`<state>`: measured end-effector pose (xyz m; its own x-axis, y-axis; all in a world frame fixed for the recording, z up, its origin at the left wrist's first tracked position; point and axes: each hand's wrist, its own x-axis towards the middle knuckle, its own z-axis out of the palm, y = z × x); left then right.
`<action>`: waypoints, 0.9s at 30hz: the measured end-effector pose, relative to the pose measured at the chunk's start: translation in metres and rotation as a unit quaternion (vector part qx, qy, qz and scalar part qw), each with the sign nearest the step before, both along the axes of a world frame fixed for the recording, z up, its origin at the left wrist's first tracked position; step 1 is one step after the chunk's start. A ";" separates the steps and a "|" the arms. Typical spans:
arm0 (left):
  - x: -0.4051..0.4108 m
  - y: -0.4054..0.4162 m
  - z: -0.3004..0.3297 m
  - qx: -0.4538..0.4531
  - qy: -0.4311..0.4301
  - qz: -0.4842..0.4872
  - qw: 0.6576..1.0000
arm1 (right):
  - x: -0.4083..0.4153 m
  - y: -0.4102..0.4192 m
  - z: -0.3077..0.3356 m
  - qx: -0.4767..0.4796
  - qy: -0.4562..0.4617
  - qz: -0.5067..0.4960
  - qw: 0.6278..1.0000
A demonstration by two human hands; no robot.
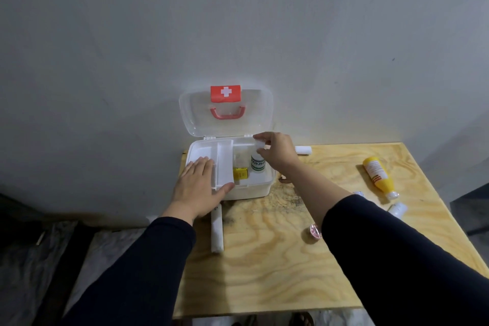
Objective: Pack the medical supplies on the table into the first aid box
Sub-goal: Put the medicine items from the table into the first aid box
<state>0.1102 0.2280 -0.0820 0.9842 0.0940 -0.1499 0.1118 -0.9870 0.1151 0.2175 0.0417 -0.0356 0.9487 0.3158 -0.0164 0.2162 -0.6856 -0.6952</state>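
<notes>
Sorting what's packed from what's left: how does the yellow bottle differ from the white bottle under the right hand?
The yellow bottle lies on its side on the table; the white bottle stands upright inside the box. The yellow bottle is untouched, while the right hand pinches the white bottle's top. The yellow one looks larger. Both carry printed labels.

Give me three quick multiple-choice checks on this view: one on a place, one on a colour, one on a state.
1. Where is the yellow bottle?
A. in the box
B. lying on the table, right side
C. in the left hand

2. What colour is the handle on the lid?
A. red
B. blue
C. green

3. How is the box?
A. shut
B. lid off, lying flat
C. open, lid up

B: it lies right of the box.
A: red arc under the cross.
C: lid stands upright.
</notes>
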 end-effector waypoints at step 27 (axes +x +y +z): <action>0.103 -0.278 0.044 -0.039 0.086 -0.131 0.987 | 0.018 -0.295 -0.038 -0.133 0.135 -0.175 0.966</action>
<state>0.2135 -0.0504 -0.0379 0.9323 -0.1793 -0.3142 -0.1218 -0.9734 0.1943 0.2356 -0.2537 -0.0732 0.9461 -0.0731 -0.3154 -0.2264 -0.8459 -0.4829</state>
